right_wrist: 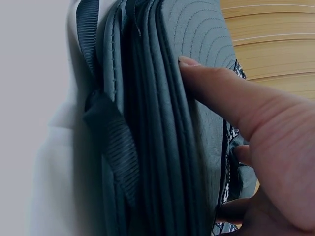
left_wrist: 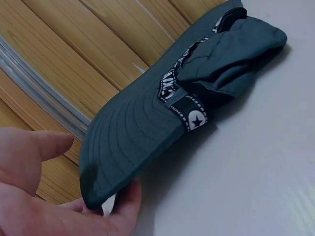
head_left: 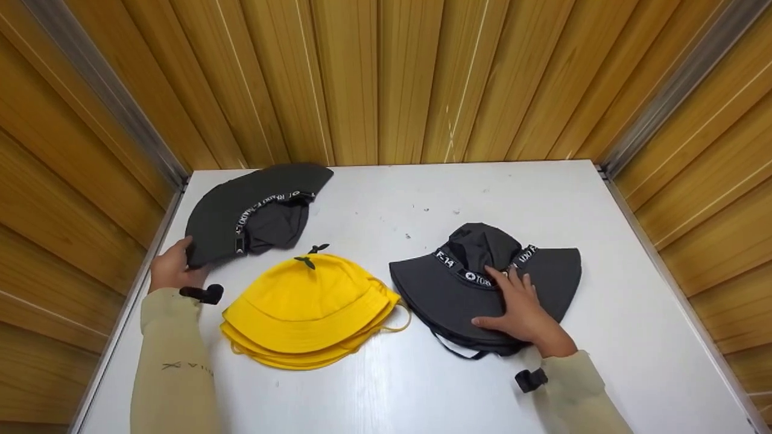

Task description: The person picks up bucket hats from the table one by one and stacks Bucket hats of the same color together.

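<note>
At the far left, my left hand is at the brim edge of a dark grey bucket hat with a lettered band. In the left wrist view, its fingers lie under the brim while the thumb stands apart from it. On the right, a stack of dark bucket hats lies on the table, lettered band showing. My right hand rests spread on the stack. In the right wrist view, the thumb lies along the top brim, beside several layered brim edges.
A stack of yellow bucket hats with a green sprout on top sits between the two hands. A strap hangs from the dark stack. Wood-patterned walls enclose the white table at the back and sides.
</note>
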`<move>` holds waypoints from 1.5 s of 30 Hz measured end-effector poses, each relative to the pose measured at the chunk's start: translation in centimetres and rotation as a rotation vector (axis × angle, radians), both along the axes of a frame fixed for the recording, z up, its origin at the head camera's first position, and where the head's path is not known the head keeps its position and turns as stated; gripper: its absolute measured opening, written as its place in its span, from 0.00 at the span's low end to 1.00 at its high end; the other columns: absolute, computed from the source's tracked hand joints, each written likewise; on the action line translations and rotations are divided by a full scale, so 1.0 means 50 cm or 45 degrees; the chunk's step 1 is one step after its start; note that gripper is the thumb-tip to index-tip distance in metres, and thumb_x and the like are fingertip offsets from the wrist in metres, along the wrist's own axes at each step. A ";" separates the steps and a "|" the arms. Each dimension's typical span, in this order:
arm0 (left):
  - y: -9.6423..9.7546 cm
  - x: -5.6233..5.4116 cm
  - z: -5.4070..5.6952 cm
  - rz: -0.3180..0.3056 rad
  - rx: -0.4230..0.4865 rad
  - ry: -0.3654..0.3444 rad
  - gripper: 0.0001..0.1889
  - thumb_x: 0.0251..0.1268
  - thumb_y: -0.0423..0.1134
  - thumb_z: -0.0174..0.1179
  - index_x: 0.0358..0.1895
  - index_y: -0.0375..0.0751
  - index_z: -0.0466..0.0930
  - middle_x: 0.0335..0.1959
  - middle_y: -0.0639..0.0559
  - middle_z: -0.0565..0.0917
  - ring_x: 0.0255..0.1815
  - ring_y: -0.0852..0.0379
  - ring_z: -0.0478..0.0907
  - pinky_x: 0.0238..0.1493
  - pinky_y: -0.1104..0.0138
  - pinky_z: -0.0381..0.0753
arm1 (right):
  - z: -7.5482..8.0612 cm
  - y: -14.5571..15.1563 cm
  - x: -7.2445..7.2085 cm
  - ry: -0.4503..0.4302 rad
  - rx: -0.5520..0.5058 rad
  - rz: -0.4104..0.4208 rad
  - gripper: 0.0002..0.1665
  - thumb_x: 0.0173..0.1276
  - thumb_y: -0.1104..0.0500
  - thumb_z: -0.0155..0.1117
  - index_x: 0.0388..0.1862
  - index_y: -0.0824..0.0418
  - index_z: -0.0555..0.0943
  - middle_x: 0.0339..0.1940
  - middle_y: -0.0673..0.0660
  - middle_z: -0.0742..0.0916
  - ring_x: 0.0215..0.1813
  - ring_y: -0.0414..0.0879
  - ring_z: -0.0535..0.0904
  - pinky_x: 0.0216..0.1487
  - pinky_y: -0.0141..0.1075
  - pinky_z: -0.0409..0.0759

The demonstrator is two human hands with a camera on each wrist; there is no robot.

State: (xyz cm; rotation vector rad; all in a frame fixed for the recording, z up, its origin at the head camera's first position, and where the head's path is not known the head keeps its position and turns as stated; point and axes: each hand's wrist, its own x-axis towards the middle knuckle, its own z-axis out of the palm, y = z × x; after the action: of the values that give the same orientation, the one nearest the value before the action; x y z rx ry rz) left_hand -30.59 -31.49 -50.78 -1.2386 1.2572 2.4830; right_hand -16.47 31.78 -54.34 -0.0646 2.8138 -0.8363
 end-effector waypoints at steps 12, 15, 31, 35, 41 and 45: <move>0.044 -0.038 0.005 -0.326 0.076 0.007 0.47 0.71 0.36 0.65 0.83 0.63 0.45 0.79 0.56 0.61 0.65 0.61 0.70 0.66 0.67 0.79 | 0.003 0.004 0.004 -0.006 -0.010 0.015 0.68 0.54 0.34 0.79 0.84 0.54 0.52 0.80 0.83 0.47 0.76 0.88 0.33 0.74 0.78 0.38; 0.055 -0.037 0.008 -0.364 0.049 0.070 0.46 0.74 0.33 0.60 0.84 0.66 0.43 0.85 0.66 0.47 0.78 0.62 0.59 0.74 0.69 0.71 | 0.004 0.002 0.004 -0.003 -0.012 0.020 0.68 0.54 0.35 0.79 0.84 0.55 0.52 0.80 0.84 0.47 0.76 0.88 0.33 0.73 0.79 0.38; 0.223 0.037 0.144 -0.757 -1.106 0.638 0.26 0.81 0.39 0.52 0.78 0.54 0.65 0.75 0.48 0.72 0.66 0.50 0.75 0.71 0.57 0.76 | 0.017 0.006 0.007 -0.014 -0.091 -0.030 0.63 0.59 0.34 0.75 0.84 0.53 0.54 0.81 0.81 0.44 0.78 0.86 0.31 0.71 0.81 0.39; 0.274 0.070 0.173 -0.784 -1.376 0.838 0.22 0.80 0.35 0.53 0.72 0.51 0.74 0.69 0.46 0.79 0.65 0.45 0.78 0.68 0.48 0.79 | 0.045 -0.012 0.011 0.042 -0.160 -0.147 0.56 0.63 0.35 0.73 0.81 0.56 0.61 0.83 0.78 0.44 0.80 0.81 0.32 0.72 0.80 0.43; 0.346 0.123 0.201 -0.743 -1.593 1.181 0.22 0.77 0.29 0.55 0.66 0.55 0.81 0.62 0.50 0.85 0.59 0.50 0.84 0.60 0.55 0.85 | 0.099 -0.078 0.023 0.096 -0.530 -0.226 0.44 0.69 0.41 0.70 0.77 0.58 0.69 0.85 0.67 0.53 0.85 0.65 0.47 0.82 0.59 0.56; 0.395 0.159 0.207 -0.749 -1.704 1.455 0.24 0.73 0.25 0.56 0.64 0.55 0.83 0.59 0.54 0.87 0.58 0.56 0.86 0.59 0.63 0.84 | 0.134 -0.121 0.035 -0.038 -1.107 -0.160 0.38 0.77 0.53 0.62 0.79 0.65 0.63 0.82 0.65 0.63 0.81 0.57 0.63 0.75 0.39 0.72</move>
State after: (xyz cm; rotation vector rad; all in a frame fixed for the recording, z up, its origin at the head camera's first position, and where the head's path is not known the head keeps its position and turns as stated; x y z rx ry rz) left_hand -22.67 -11.74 -40.43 0.8513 3.0573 1.5892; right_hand -14.75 25.71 -47.63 -0.0023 2.2233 -1.9864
